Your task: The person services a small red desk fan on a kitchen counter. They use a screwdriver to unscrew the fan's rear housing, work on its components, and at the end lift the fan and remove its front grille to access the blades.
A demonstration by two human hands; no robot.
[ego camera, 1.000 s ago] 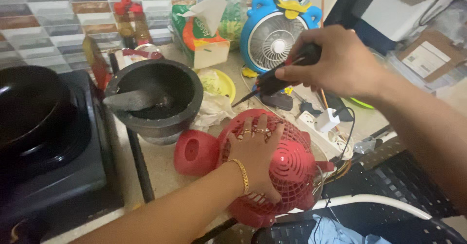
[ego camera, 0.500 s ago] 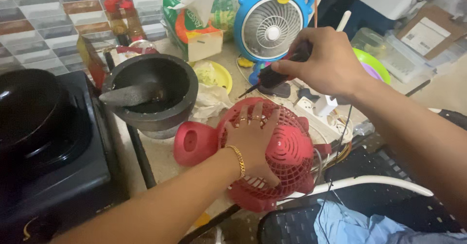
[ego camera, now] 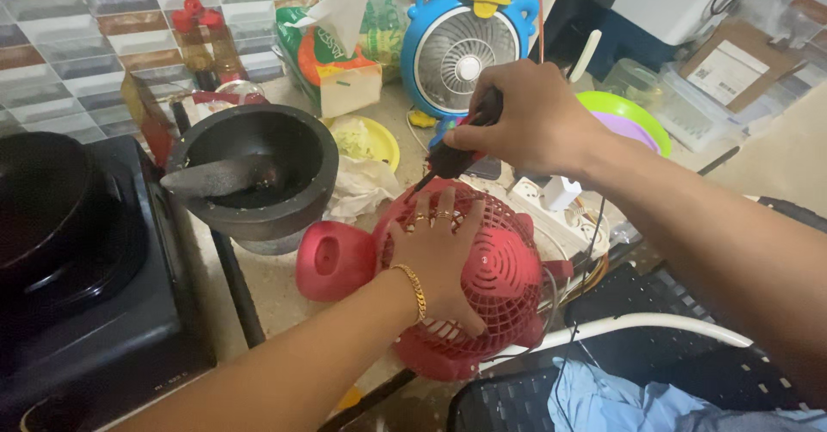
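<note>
Our right hand [ego camera: 530, 118] is closed tight around the dark handle of a screwdriver [ego camera: 457, 152] with a red band, its shaft angled down and left toward the upper rim of the red plastic fan with a round mesh grille [ego camera: 482, 277]. The tip is thin and partly lost against the grille, so we cannot say for sure that it sits in a screw head. Our left hand [ego camera: 439, 255] lies flat and spread on the grille, fingers fanned, gripping nothing, only pressing down to steady it; it wears rings and a gold bracelet.

To do this well, we judge that the flat hand should keep firm weight on the grille so the fan does not roll, while the screwdriver stays in line with the screw rather than leaning, so the tip does not skid across the mesh.

The fan lies face up at the near edge of the counter, its rounded red base pointing left, thin wires trailing off to the right. Just beyond it sits a dark stone mortar with a pestle [ego camera: 254, 174], touching or nearly so. Farther back stands a blue duck-shaped fan with a white grille [ego camera: 465, 53], and at the left a black stove [ego camera: 77, 260].
</note>
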